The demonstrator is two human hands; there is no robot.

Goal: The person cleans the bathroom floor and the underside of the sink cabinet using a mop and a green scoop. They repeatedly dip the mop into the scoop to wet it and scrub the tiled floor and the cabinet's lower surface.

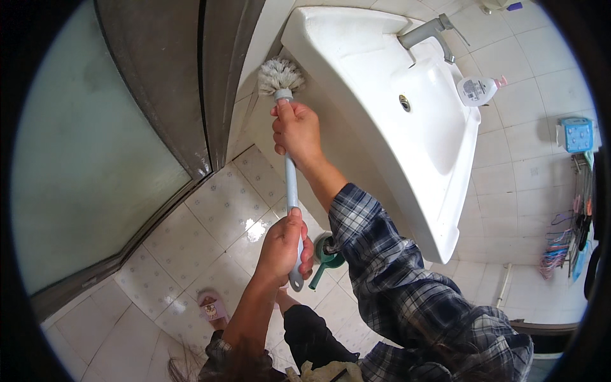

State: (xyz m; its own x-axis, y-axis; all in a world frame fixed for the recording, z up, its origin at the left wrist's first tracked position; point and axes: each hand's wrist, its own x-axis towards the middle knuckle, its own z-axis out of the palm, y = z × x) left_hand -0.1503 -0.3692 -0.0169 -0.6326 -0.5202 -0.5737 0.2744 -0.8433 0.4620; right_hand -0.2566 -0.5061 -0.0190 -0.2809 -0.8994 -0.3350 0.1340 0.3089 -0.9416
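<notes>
A toilet brush (291,179) with a pale handle is held in both hands, its white and grey bristles pointing away from me. My right hand (298,131) grips the handle just below the bristle head. Lower down, my left hand (285,248) is closed around the handle near its end, which has a hanging hole. The bristles are beside the outer side of a white ceramic washbasin (353,95), close to the wall corner. Whether they touch the wall or basin, I cannot tell.
A metal faucet (425,34) and a pump bottle (477,90) are at the basin's right side. Below the basin, a green plastic dipper (329,260) is near my forearms. A frosted glass door (90,167) stands at left. Hangers (556,248) hang at far right, below a blue tissue pack (576,135).
</notes>
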